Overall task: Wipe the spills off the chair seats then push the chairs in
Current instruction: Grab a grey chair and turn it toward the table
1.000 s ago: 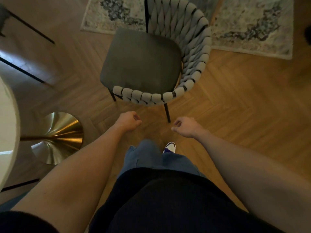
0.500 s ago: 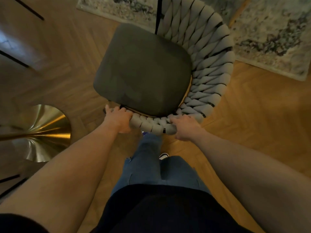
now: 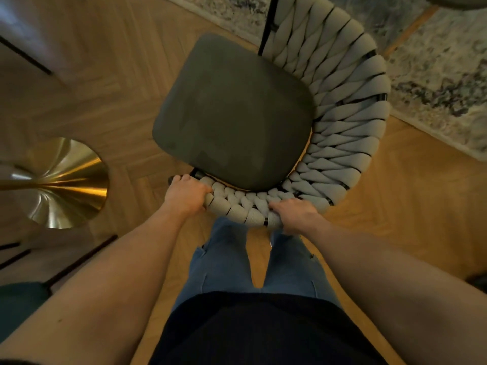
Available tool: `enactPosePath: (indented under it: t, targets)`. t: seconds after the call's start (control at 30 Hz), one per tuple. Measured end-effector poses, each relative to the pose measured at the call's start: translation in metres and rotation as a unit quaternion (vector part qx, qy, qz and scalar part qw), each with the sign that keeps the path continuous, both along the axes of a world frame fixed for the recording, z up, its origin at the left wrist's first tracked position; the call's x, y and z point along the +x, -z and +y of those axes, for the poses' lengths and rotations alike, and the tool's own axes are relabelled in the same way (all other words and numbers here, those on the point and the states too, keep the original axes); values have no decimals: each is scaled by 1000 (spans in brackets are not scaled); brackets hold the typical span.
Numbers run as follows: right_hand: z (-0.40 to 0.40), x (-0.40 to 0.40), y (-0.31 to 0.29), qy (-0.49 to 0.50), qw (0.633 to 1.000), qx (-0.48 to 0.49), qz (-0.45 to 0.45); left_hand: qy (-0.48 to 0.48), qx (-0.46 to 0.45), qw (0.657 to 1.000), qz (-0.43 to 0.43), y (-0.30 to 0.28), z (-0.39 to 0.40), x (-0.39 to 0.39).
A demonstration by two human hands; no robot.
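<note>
Two hands hold the chair (image 3: 263,122) by its woven grey back. It stands on the wooden floor (image 3: 395,212), right in front of the person's legs. The left hand (image 3: 185,196) has its fingers curled round the near end of the back, and the right hand (image 3: 296,216) grips the woven rim a little way along. Its dark seat (image 3: 232,114) faces up. A shiny gold table base (image 3: 63,183) sits off to the left, and a patterned rug (image 3: 434,83) lies beyond the chair

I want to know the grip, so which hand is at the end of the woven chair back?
The left hand: it grips the woven back at its end, nearest the gold table base. The right hand holds further along the curve.
</note>
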State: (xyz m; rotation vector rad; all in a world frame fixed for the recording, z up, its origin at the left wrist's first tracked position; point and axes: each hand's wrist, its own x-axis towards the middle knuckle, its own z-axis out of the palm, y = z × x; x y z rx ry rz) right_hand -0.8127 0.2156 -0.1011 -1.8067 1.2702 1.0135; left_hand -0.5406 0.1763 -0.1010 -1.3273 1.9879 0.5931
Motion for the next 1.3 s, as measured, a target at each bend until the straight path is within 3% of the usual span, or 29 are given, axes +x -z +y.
enactPosePath:
  t: [0.53,0.7,0.83,1.0,1.1,1.17,1.3]
  targets:
    - [-46,-73,-12,-199,978,-57,10,-224,9,975,14,-1,82,-81]
    - [-43,-88,-10,-229,969,-90,-23,-274,34,961,20,0,93,-96]
    - [-42,-94,-20,-199,974,-84,-62,-303,30,952,22,-13,93,-101]
    - [-60,-99,-39,-93,992,-15,-84,-355,51,932,52,-34,83,-112]
    - [-74,-104,-46,-46,994,-22,-98,-360,28,931,60,-41,77,-122]
    - [-82,-106,-51,-38,994,-23,-96,-360,44,930,59,-49,68,-131]
    - [-103,-107,-53,-71,994,-10,-83,-431,54,891,128,-44,58,-143]
